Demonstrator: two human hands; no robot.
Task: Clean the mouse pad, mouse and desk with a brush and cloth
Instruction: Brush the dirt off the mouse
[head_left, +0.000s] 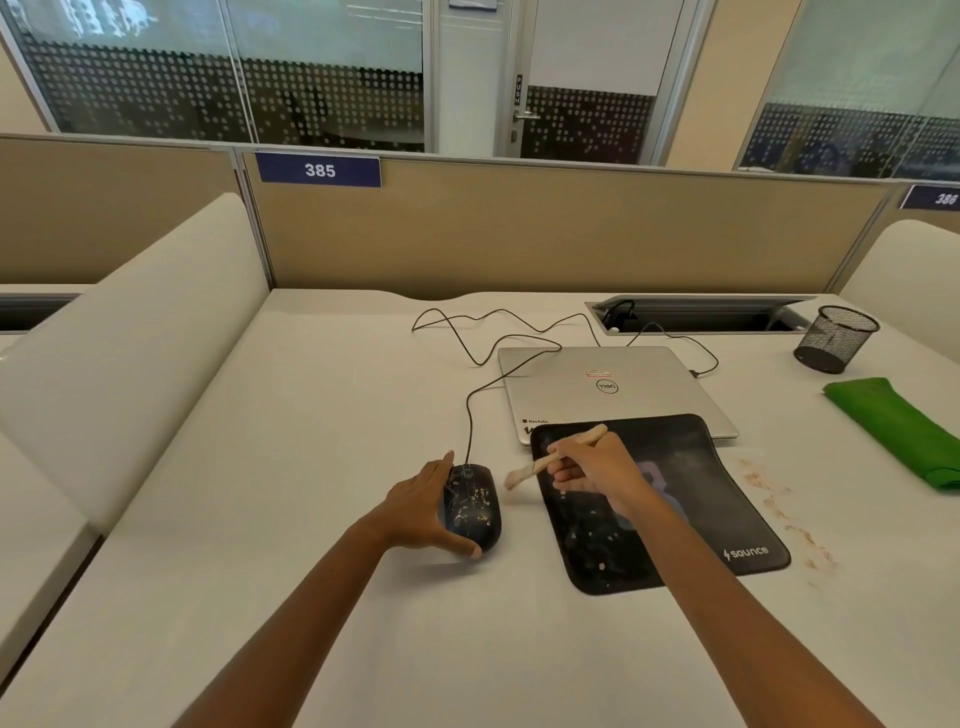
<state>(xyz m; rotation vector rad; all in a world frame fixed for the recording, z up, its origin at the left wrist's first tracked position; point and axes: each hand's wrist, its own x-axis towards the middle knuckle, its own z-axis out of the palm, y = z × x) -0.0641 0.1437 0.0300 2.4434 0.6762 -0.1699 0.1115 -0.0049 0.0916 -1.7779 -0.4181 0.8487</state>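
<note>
A black wired mouse (475, 501) flecked with pale crumbs sits on the white desk (322, 415). My left hand (421, 512) holds it from the left, with the thumb hooked round its near end. My right hand (597, 473) grips a small wooden-handled brush (540, 463); its pale bristles hover just right of the mouse. Beneath that hand lies the black mouse pad (727, 519), dusted with crumbs, its far edge overlapping the laptop. A folded green cloth (898, 428) lies at the right of the desk.
A closed silver laptop (613, 387) lies behind the pad, cables trailing to a cable tray (696, 314). A black mesh cup (834, 339) stands far right. Reddish smears (779, 506) mark the desk right of the pad. Partition panels border the back and left.
</note>
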